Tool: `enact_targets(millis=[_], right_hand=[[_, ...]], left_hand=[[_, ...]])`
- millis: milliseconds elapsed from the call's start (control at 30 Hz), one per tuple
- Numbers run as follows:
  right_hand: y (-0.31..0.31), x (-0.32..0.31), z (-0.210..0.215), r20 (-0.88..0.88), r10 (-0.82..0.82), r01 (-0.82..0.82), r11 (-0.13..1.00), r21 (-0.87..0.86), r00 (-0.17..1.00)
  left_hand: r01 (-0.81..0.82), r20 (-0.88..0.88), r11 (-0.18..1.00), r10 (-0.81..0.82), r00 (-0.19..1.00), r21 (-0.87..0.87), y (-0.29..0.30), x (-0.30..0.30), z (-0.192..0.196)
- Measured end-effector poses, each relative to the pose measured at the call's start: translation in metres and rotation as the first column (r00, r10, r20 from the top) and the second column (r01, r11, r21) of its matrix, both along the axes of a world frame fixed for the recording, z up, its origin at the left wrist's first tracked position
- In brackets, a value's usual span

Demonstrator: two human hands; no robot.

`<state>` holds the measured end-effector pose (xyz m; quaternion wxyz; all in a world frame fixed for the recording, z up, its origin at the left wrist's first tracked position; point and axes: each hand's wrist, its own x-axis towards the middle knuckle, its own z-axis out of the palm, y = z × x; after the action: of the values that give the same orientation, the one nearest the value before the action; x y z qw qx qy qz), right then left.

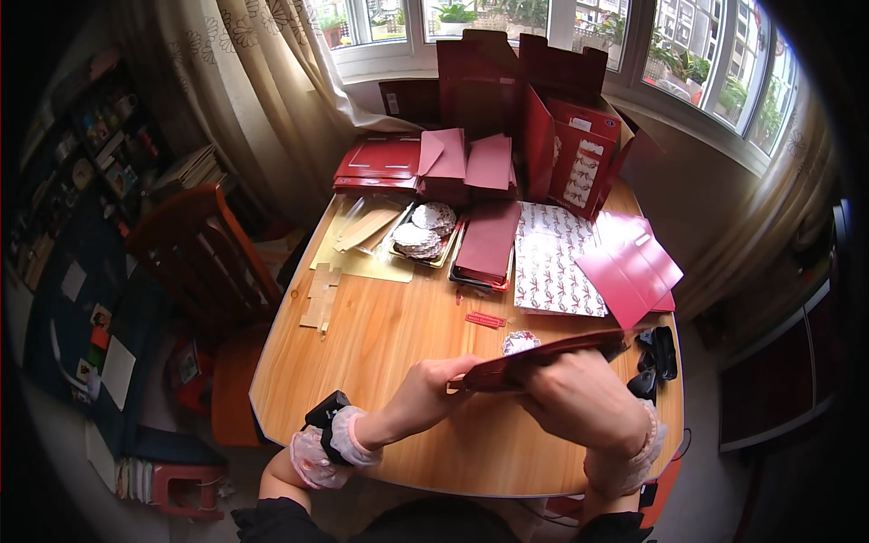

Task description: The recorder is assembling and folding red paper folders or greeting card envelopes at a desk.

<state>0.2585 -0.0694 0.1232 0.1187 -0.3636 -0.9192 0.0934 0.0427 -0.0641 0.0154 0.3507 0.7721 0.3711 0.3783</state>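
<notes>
Two hands gripping a flat dark red folded card piece (543, 360) above the near edge of the round-cornered wooden table (398, 335).

I judged the card piece light, thin and fairly stiff, apt to crease if bent, so I held it by its edges rather than its face. My left hand (425, 398) pinched its left end between thumb and fingertips; my right hand (579, 398) was curled over its lower edge, fingers pressed together on it. Both forearms rose from the lower edge, wrists bent inward, each with a frilled pale cuff (348, 439). The piece sat edge-on, slightly tilted up to the right, just before a small white patterned round sticker (520, 342) and a small red strip (485, 319).
</notes>
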Motion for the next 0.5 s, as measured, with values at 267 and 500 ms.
enact_targets(millis=[267,500], right_hand=[[-0.010,-0.005,-0.011,0.075,0.020,-0.022,0.999,0.037,0.997],[-0.020,-0.013,0.003,0.057,0.035,-0.044,0.987,0.154,0.998]], left_hand=[[0.050,0.035,0.999,-0.050,0.998,-0.001,0.003,-0.003,-0.012],[0.090,0.060,0.996,-0.089,0.994,-0.028,0.004,-0.007,-0.005]])
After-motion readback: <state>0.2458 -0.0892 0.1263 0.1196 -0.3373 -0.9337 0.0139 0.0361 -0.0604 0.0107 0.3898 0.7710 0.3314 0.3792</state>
